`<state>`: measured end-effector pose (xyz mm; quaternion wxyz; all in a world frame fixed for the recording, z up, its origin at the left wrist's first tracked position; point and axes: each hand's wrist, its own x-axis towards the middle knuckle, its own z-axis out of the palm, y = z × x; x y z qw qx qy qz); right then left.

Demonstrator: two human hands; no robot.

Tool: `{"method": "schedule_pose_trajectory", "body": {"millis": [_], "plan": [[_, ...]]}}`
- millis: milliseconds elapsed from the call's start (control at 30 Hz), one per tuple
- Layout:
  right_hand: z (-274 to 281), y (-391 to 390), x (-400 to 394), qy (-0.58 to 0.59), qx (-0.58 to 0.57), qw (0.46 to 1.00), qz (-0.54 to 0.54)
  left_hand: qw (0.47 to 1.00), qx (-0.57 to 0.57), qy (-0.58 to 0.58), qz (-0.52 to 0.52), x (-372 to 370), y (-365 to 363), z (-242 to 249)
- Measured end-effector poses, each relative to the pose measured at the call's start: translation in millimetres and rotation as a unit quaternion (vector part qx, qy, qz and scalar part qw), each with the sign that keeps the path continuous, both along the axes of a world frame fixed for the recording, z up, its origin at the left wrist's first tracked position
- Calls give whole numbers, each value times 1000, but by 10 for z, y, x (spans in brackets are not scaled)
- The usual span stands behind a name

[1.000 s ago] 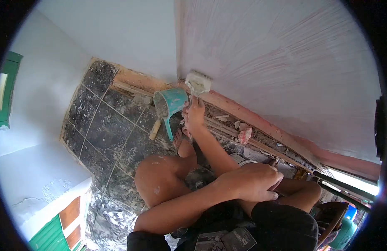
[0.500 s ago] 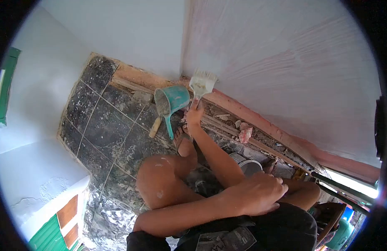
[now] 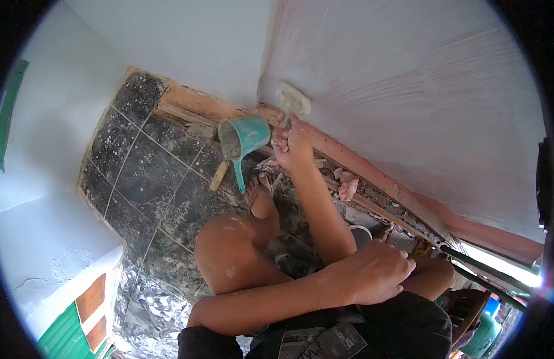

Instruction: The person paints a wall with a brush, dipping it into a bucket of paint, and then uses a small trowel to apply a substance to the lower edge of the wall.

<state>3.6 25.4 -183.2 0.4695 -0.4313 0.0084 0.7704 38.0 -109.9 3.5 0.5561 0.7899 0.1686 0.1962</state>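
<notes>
A broad white brush (image 3: pixel 296 99) touches the foot of the pale wall (image 3: pixel 372 78), with my right hand (image 3: pixel 290 140) closed around its handle. My left hand (image 3: pixel 381 272) lies across my right leg, its fingers curled; its palm is hidden. Just left of my right hand, a turquoise dipper (image 3: pixel 251 133) rests on its side, its long handle pointing down the view, with greyish material inside. Below the dipper, a short light-coloured handle-like piece (image 3: pixel 219 175) lies on the dark tiles (image 3: pixel 151 161).
Wooden strips and rubble (image 3: pixel 331 179) line the base of the right wall, with a reddish-white chunk (image 3: pixel 348 186) among them. A pale bucket (image 3: pixel 360 236) stands partly hidden behind my right forearm. My bare foot (image 3: pixel 260 194) is near the dipper. Dark poles (image 3: pixel 480 269) lie at lower right.
The brush has tilted and turned, its bristles now against the wall and less visible. My right hand has moved up and slightly right. My left hand has stayed in place.
</notes>
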Motion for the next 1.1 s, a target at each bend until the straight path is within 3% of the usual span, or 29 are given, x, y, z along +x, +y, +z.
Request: {"method": "schedule_pose_trajectory", "body": {"millis": [133, 233, 333, 433, 533, 633, 733, 833, 933, 1033, 1100], "plan": [[918, -376, -30, -37, 119, 992, -10, 1000, 1, 5, 3, -9, 10, 38], [997, -601, -33, -99, 214, 971, -29, 1000, 7, -6, 10, -10, 17, 30], [252, -436, -37, -175, 271, 944, -75, 1000, 0, 19, 10, -24, 51, 77], [-714, -154, 52, -261, 255, 928, -76, 1000, 15, 20, 3, 15, 38, 52], [-1338, -207, 76, -259, 244, 933, -54, 999, 17, 12, 25, 58, -2, 2], [-1789, -336, 58, -273, 146, 951, -10, 1000, 12, 17, 21, 77, 18, -5], [-1407, -377, 24, -188, -31, 982, 2, 999, 18, 21, 34, 82, 11, 3], [-1374, -289, 111, -143, -70, 987, 9, 999, 19, 15, 41, 60, 13, 0], [-1032, -75, 278, -6, -127, 992, 1, 999, 20, 11, 41, 45, 9, -8], [-315, -11, 441, 3, -24, 1000, -6, 999, 11, 23, 19, 57, 30, 24], [374, -176, 383, -54, 11, 998, 2, 999, 20, 23, 19, 74, 16, 21]]}}
